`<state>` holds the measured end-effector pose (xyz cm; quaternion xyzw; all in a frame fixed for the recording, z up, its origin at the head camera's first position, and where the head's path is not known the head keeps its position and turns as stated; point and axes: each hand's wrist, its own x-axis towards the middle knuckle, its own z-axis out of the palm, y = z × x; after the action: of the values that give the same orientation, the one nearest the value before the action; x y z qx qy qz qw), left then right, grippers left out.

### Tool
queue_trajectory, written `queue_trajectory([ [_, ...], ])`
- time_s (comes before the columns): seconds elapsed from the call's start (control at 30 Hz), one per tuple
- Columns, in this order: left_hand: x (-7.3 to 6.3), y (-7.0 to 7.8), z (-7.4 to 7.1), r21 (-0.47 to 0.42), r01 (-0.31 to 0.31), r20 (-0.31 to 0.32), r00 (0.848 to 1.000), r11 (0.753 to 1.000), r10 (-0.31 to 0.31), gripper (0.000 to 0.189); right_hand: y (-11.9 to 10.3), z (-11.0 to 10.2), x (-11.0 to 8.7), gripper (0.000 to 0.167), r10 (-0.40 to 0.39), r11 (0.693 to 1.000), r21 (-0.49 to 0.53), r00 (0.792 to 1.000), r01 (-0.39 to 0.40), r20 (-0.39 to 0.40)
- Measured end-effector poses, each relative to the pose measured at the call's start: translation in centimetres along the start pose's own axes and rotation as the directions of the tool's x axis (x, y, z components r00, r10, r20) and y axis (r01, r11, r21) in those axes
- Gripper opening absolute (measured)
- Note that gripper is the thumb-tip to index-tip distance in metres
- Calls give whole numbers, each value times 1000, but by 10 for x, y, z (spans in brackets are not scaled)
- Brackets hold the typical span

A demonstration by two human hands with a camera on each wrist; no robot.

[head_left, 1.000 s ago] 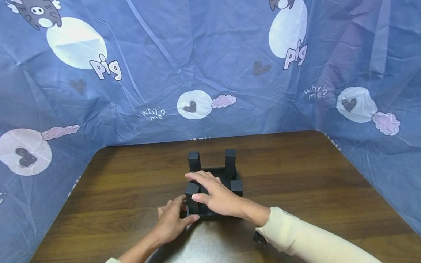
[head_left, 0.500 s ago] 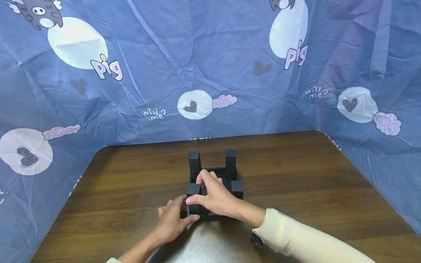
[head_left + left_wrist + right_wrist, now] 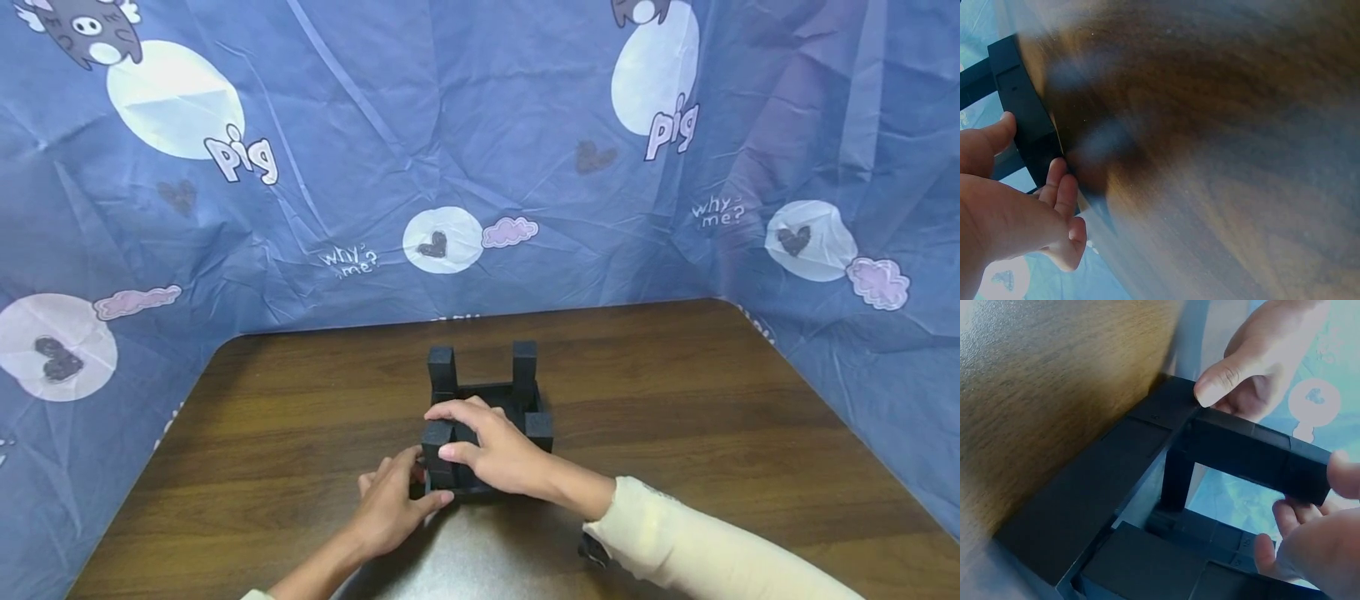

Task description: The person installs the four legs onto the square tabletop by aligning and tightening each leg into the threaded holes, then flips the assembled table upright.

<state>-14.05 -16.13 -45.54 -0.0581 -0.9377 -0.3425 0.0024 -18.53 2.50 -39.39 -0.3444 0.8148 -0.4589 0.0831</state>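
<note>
A black square frame [image 3: 483, 495] with upright posts at its corners, like a small upturned table, stands on the wooden table. My left hand [image 3: 386, 510] holds its near left corner, thumb on the front side and fingers at the left. The left wrist view shows that thumb and the fingertips against the dark base [image 3: 1025, 103]. Over the frame reaches my right hand [image 3: 504, 454], its thumb and fingers on either side of the near left leg [image 3: 438, 460]. In the right wrist view they pinch the free end of this leg [image 3: 1260, 447].
Two far legs [image 3: 524, 371] and the near right leg [image 3: 538, 429] rise from the frame. A small dark object [image 3: 594, 550] shows under the right sleeve. Behind the wooden table [image 3: 300, 400] hangs a blue printed cloth [image 3: 337, 183].
My right fingers curled closer round the near left leg half a second ago, and have since loosened, with the index finger reaching out further left. The left hand and the frame stay put.
</note>
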Motion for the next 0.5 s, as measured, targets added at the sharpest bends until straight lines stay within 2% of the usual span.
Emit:
queue_trajectory([
  [0.17, 0, -1, 0, -4, 10, 4, 1000, 1000, -10, 68, 1, 4, 5, 34, 49, 999, 0, 998, -49, -47],
  [0.33, 1, -3, 2, -7, 23, 18, 1000, 1000, -23, 65, 0, 7, 7, 43, 140, 990, -14, 989, -140, -53],
  [0.4, 1, -3, 2, -4, 19, 20, 1000, 1000, -19, 65, -1, 8, 7, 44, 136, 990, -23, 990, -137, -47],
  [0.5, 1, -2, 1, -4, 13, 13, 1000, 1000, -13, 67, -3, 5, 6, 46, 61, 997, -42, 997, -63, -40],
])
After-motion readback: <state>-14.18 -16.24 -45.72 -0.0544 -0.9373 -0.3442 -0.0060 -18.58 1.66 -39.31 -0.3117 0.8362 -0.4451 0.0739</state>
